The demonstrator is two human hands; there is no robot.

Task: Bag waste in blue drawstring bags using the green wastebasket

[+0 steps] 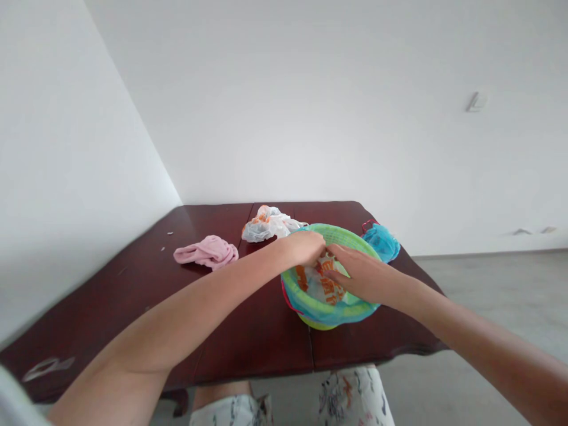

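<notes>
A green plastic basket point(351, 239) stands on the table with a thin blue plastic bag point(306, 305) around its outside and rim. Inside lies a white plastic bag point(329, 287) with orange print. My left hand point(307, 247) reaches over the basket's left rim, its fingers curled closed on the white bag; the fingertips are partly hidden. From the right comes my right hand point(357, 271), fingers stretched out and thumb apart, touching the same bag. The fingertips of both hands almost meet.
On the dark red table point(257, 337) lie a folded pink cloth point(207, 252) to the left, a crumpled white-and-orange plastic bag point(270, 223) behind the basket, and a crumpled blue bag point(381, 241) to the right. White walls point(310, 106) rise behind and at left.
</notes>
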